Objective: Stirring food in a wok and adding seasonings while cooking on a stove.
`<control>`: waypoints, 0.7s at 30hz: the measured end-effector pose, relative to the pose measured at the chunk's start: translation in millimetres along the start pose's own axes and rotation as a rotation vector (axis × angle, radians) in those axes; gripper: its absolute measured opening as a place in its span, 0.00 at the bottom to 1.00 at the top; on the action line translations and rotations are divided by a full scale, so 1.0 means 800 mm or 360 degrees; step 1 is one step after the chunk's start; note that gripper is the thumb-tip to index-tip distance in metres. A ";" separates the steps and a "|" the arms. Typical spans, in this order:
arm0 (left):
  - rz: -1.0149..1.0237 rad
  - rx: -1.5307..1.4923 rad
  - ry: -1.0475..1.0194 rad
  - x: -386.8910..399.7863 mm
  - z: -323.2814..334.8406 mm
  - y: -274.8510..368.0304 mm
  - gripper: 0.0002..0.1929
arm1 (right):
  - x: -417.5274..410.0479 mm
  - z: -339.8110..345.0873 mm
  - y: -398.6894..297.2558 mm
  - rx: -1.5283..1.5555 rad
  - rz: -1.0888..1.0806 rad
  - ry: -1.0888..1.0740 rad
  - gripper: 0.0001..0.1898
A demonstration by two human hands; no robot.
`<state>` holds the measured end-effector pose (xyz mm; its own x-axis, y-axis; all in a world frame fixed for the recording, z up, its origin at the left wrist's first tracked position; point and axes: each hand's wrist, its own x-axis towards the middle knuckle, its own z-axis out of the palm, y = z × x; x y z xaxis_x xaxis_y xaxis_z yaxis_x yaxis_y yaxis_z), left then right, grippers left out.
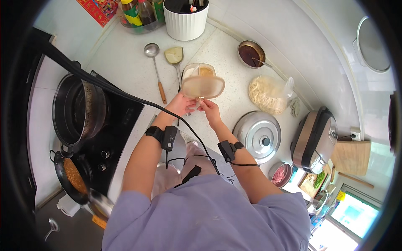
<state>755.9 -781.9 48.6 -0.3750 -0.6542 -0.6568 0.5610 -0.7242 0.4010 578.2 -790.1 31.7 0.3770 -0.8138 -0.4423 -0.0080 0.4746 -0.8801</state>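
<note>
A divided seasoning box (199, 70) sits on the speckled worktop before me with its translucent lid (203, 87) raised on my side. Its compartments show pale and tan contents. My right hand (209, 110) pinches something small near the lid's lower edge; what it is cannot be told. My left hand (183, 105) is beside it, palm partly up, fingers apart, holding nothing that shows. Left of the box lie a metal spatula (173, 56), its handle running down beside the box and partly hidden, and a steel ladle (152, 50) with a wooden handle.
At left, a deep pot (73, 109) and a wok of brown food (74, 175) stand on the black hob (121, 131). At right are a bowl of dark sauce (249, 55), bagged noodles (267, 94), a domed steel lid (257, 136), a rice cooker (314, 141) and a bowl of raw meat (280, 174). A cable crosses the view.
</note>
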 end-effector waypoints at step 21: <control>0.0488 0.0132 -0.0370 -0.103 0.056 -0.025 0.24 | -0.082 -0.018 -0.037 -0.0049 -0.0373 -0.0416 0.20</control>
<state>742.6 -723.2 123.1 -0.3618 -0.8681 -0.3399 0.6152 -0.4962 0.6127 540.4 -755.8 83.8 0.5964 -0.7840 -0.1722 0.0804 0.2718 -0.9590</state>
